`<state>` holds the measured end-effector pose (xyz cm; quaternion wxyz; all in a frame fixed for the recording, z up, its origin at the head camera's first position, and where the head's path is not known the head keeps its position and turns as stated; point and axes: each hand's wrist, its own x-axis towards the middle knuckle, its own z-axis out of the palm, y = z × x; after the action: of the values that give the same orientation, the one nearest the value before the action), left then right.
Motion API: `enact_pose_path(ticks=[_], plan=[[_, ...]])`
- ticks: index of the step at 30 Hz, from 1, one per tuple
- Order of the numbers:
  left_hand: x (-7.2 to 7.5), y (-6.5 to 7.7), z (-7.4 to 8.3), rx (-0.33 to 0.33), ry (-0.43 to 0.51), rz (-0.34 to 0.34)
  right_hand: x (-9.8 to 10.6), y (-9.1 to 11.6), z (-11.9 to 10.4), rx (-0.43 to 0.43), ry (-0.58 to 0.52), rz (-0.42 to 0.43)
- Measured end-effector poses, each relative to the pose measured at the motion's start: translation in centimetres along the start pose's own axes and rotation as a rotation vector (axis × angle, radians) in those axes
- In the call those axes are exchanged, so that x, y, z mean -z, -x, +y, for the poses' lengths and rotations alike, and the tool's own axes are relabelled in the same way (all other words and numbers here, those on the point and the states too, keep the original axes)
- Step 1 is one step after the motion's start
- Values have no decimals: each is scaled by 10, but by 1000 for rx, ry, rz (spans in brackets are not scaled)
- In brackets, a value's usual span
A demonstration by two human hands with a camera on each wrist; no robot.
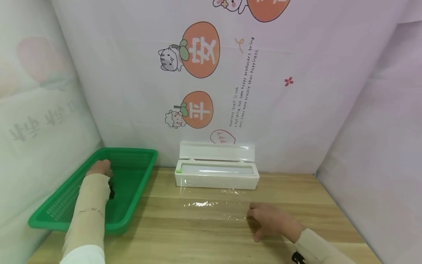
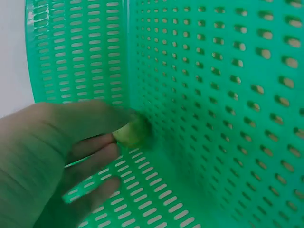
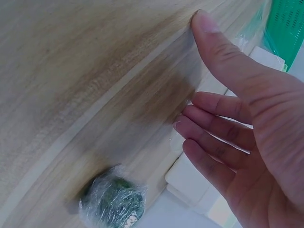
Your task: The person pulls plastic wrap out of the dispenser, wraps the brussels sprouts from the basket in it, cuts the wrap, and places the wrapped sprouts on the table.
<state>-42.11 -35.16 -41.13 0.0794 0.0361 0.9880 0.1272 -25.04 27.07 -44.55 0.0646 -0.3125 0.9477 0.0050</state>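
My left hand point(image 1: 100, 168) reaches into the green plastic basket point(image 1: 151, 161). In the left wrist view, its thumb and a finger pinch a small, round, green item point(image 2: 135, 133) low in a corner; blur hides its exact kind. My right hand point(image 1: 271, 220) is over the wooden table, its fingers loosely extended at the right edge of a sheet of clear cling film point(image 1: 202, 204). The film stretches forward from a white cling film dispenser point(image 1: 215, 181) with its lid point(image 1: 217, 151) raised. In the right wrist view, a film-wrapped dark green bundle point(image 3: 114, 199) lies on the table.
The dispenser stands at the back of the wooden table point(image 1: 184, 242), close to the printed cloth wall point(image 1: 280, 121). White cloth also borders the left and right sides. The basket occupies the table's left side, its long rim raised above the surface.
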Motion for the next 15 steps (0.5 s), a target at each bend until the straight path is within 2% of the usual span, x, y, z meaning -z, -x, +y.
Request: enact_pose_path(ticks=[4,10,15], plan=[[-1,2,3,-17,15,52,1,0,1,-4,-9,-1],[-5,10,16,-51,45,-24,2,0,1,-20,-7,0],[-3,6,11,-109,40,-24,2,-2,-2,9,25,9]])
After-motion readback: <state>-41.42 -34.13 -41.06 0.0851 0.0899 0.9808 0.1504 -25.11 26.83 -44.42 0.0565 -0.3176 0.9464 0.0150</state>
